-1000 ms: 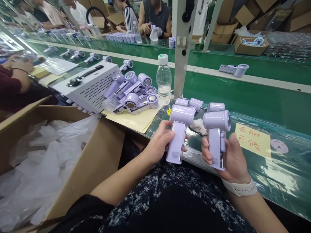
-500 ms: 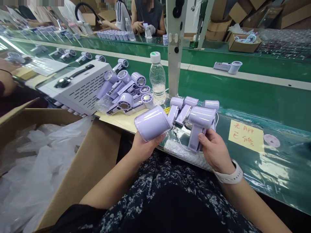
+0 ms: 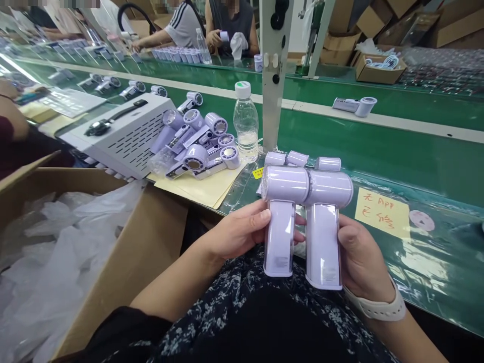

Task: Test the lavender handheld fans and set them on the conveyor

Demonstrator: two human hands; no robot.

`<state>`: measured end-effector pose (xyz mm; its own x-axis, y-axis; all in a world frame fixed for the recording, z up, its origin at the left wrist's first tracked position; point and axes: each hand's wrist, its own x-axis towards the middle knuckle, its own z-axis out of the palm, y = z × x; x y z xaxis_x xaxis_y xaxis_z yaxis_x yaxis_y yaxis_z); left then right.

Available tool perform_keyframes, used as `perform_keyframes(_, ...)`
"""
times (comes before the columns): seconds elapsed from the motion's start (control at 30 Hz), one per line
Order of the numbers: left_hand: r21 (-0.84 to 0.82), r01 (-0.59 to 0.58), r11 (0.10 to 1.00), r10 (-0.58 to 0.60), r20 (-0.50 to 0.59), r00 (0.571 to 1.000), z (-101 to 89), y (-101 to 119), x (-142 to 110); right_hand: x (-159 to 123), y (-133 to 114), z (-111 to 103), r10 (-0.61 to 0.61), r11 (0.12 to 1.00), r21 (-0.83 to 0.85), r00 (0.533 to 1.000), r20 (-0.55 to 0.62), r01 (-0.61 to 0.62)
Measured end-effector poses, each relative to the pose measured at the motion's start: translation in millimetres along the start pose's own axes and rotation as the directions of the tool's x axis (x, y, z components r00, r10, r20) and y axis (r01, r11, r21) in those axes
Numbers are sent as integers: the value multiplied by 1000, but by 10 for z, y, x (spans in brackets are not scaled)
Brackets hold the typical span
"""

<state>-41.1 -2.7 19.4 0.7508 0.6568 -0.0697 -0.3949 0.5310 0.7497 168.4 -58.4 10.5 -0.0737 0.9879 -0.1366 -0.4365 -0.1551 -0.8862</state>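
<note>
My left hand (image 3: 245, 227) is closed round the handle of a lilac handheld fan (image 3: 280, 237), its thumb on the handle's side. In my right hand (image 3: 363, 252) is a second lilac handheld fan (image 3: 323, 242), gripped from the right. Both fans stand upright side by side above my lap, their barrel heads touching or almost so, small print low on each handle. Just behind them on the bench lie several more fans, of which mostly the heads show, such as one fan head (image 3: 328, 164). The fingers behind the handles are partly hidden.
A pile of lilac fans (image 3: 196, 156) lies on yellow paper (image 3: 212, 189), beside a water bottle (image 3: 246, 126) and a perforated grey box (image 3: 132, 131). A carton (image 3: 151, 262) of plastic bags stands at left. A post (image 3: 273, 75) rises mid-bench. Co-workers sit opposite.
The fans were apart and turned differently; half a second ago the left one pointed its head at me. Both are now upright and brought together, in the same hands.
</note>
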Motion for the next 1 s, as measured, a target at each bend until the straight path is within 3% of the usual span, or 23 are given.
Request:
perform_keyframes(0.1,30,-26,999,26,-11,1000,10,-29,13,-48,-36,-26,25,999,21,1000,-1,-25)
perform_keyframes(0.2,20,-38,999,40,-87,995,1,-92,54,-35,-35,-34,27,997,71,999,-42,-24)
perform_keyframes(0.4,-16,4,1000,-6,-127,992,-13,-165,88,12,-12,58,98,974,202,995,19,-100)
perform_keyframes(0.77,-218,20,976,-45,-114,992,-64,-169,104,-58,-58,83,65,997,46,998,-17,-65)
perform_keyframes(0.9,-212,-10,977,-15,-116,993,-49,-161,119,-41,-66,76,56,996,70,997,-49,-53)
perform_keyframes(1.0,-143,-39,989,19,-144,989,-23,-160,117,-22,-61,71,67,987,144,998,10,-68)
